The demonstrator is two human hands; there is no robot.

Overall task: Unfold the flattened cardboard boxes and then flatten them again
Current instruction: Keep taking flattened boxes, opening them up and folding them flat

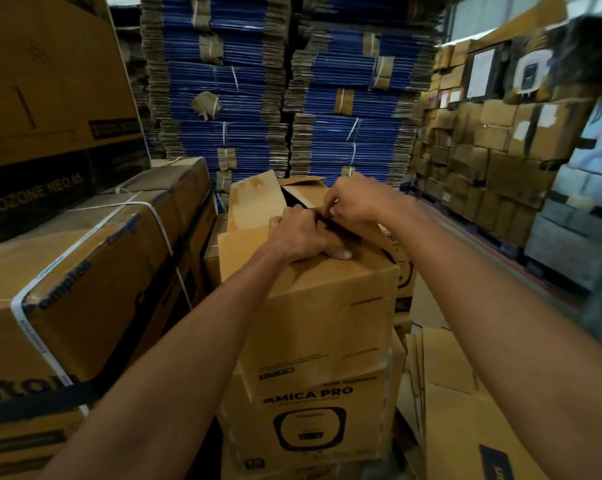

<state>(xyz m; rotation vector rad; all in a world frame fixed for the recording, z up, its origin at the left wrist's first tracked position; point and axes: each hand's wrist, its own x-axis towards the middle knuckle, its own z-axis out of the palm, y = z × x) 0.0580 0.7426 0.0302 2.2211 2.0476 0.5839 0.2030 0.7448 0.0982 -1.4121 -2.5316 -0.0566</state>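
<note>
left fingers: left hand (301, 237) lies on the near flap (247, 252), fingers hooked over its far edge into the dark gap (292, 199), thumb flat on the top face.
right fingers: right hand (356, 200) curled, fingertips pinching a flap edge at the same gap, touching the left fingers; which flap, cannot tell.
task thing: cardboard box (327, 306) erected, upright, directly under both hands.
box edges: far flap (254, 199) stands tilted up behind the gap; top not closed; near top corner sharp.
support: box sits on a lower box printed "amica pro" (310, 410).
open room: bare floor (427, 303) to the right of the box; tight on its left.
left of box: strapped cartons (95, 271) just beside it, a big "ozone neo" carton (50, 98) stacked above them.
behind box: tall stacks of blue flattened cartons (251, 98).
right of box: flat cardboard sheets (448, 393) leaning low; a wall of brown boxes (483, 150) well apart.
</note>
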